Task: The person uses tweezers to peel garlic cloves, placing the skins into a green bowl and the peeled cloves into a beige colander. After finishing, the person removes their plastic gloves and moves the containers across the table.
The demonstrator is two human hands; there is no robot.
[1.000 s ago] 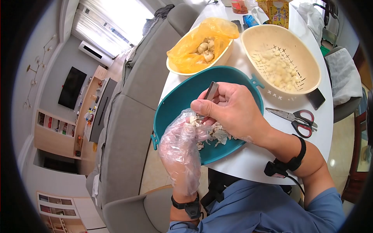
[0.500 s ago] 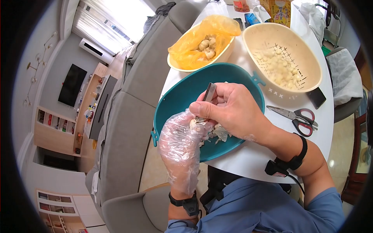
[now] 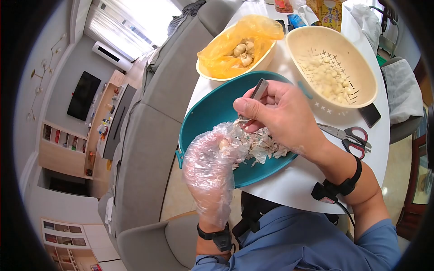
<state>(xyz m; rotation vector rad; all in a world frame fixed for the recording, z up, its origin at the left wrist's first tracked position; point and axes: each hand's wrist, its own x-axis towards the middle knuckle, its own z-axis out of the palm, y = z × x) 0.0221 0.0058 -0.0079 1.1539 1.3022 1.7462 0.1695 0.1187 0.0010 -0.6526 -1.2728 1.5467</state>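
Note:
My left hand (image 3: pixel 210 160), in a clear plastic glove, is closed around a garlic clove (image 3: pixel 224 143) whose pale surface shows between the fingers. To its right, my right hand (image 3: pixel 282 108) is bare and pinches metal tweezers (image 3: pixel 259 89); their flat back end sticks up past the thumb. A scrap of peel (image 3: pixel 242 119) hangs at the tweezers' lower end, apart from the clove. Both hands are over a teal basin (image 3: pixel 205 110). Loose garlic skins (image 3: pixel 266 147) lie in it beneath my right hand.
Behind the basin, a cream bowl (image 3: pixel 203 73) holds a yellow plastic bag (image 3: pixel 219 56) with garlic bulbs (image 3: pixel 245 58). A cream strainer (image 3: pixel 361 67) with peeled cloves (image 3: pixel 330 81) stands to the right. Scissors (image 3: pixel 350 135) and a phone (image 3: pixel 370 115) lie near the table's right side.
My right hand has moved up and right, drawing the tweezers away from the clove with a bit of peel. More skins now show in the basin. My left hand stays nearly in place.

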